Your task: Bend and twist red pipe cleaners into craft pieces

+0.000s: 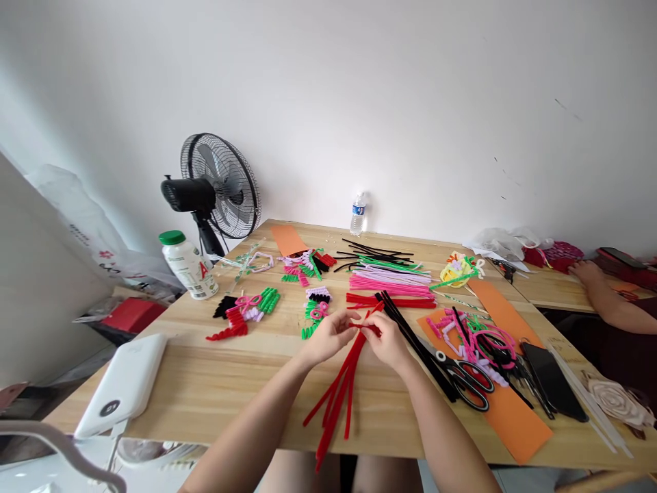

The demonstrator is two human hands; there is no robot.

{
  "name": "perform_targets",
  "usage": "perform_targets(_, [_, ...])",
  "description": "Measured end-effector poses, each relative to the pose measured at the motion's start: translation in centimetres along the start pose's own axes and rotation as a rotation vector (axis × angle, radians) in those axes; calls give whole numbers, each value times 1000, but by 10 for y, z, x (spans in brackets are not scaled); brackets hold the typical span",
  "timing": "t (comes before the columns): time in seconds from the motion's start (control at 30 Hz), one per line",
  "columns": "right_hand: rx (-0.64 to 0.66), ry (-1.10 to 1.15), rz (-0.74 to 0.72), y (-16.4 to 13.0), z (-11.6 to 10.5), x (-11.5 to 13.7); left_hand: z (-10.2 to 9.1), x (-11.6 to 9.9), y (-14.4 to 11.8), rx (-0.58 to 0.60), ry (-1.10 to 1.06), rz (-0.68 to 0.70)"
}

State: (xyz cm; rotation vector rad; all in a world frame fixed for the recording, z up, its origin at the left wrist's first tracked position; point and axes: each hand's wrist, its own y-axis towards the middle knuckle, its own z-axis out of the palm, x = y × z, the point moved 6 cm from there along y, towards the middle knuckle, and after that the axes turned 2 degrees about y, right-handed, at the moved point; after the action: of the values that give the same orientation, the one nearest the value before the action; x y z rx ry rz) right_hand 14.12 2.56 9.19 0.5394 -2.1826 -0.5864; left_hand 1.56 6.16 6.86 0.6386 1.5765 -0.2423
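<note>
In the middle of the table, my left hand (331,337) and my right hand (387,339) meet over loose red pipe cleaners (345,383), whose ends fan out toward the table's front edge. Both hands are closed, thumbs and fingertips pinching a short piece of red pipe cleaner between them. Just right of my right hand lies a bundle of black pipe cleaners (418,346). Beyond my hands are straight bundles in red (405,301), pink (390,283), lilac (393,272) and black (380,252). A coiled green, lilac and black piece (315,308) rests beside my left hand.
Black-handled scissors (469,383), orange card (513,424) and a phone (554,380) lie right. At left are another coiled piece (246,311), a white bottle (189,267), a power bank (123,383) and a fan (220,185). Another person's arm (613,298) rests far right.
</note>
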Motion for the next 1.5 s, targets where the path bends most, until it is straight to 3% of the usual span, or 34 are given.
perform_targets(0.07, [57,102,101,0,1,-6,2,-15,-3,-17,360,255])
perform_targets(0.13, [117,162,172,0,3,-9,6,-21,-7,8,639,418])
perform_targets(0.2, [153,184,205,-1,4,-11,8,-23,-9,45,782,496])
perform_targets(0.33, [191,178,218,-3,4,-15,8,-26,-11,90,827,528])
perform_targets(0.47, [221,124,164,-3,6,-12,7,-22,-8,31,765,417])
perform_targets(0.6, [67,-131,-91,1,2,7,-3,0,-1,-127,477,18])
perform_targets(0.7, [1,-261,-214,0,2,17,1,22,-2,-74,75,-320])
perform_targets(0.77, [-9,-273,-220,-1,2,17,5,25,-3,-5,-40,-399])
perform_targets(0.83, [1,-250,-182,-1,2,13,1,16,-2,-18,80,-274])
perform_targets(0.97, [34,-212,-115,-2,2,2,0,-16,-3,-50,438,195])
perform_targets(1.03, [31,-207,-123,-2,2,1,2,-19,-4,-37,512,276])
perform_targets(1.13, [-85,-243,-155,-3,-2,3,-2,-14,-2,-106,491,251])
perform_targets(1.27, [-312,-408,-169,-8,-17,9,-5,1,0,-166,215,108])
perform_targets(1.4, [-288,-468,-134,-8,-20,9,-2,9,2,-165,-74,22])
perform_targets(1.5, [-298,-447,-99,-7,-21,9,-2,12,3,-166,-177,1])
